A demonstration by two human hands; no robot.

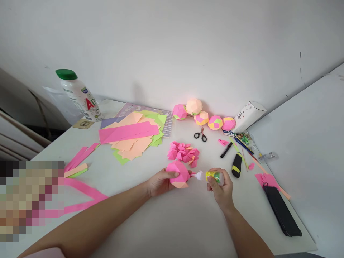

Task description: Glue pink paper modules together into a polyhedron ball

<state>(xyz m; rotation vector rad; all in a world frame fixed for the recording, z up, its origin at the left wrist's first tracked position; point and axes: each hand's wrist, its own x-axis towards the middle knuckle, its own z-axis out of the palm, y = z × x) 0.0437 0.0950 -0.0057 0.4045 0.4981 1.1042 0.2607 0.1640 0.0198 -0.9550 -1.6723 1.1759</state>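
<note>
My left hand (160, 182) grips a faceted pink paper ball (180, 170) with a peach patch at its lower edge. In my right hand (222, 190) is a small glue bottle (213, 177) with a yellow-green label, held sideways. Its pale nozzle points left, close to the ball's right side; whether the tip touches the paper I cannot tell. Just beyond the ball lies a pile of folded pink paper pieces (182, 151), a few with peach parts. My fingers partly hide both held things.
Finished paper balls (215, 122) line the wall, with black-handled scissors (201, 136) before them. Paper sheets (129, 132) and a white bottle (80, 98) stand left. At right are a box cutter (236, 165), a black marker (226, 150), and a black phone (282, 211).
</note>
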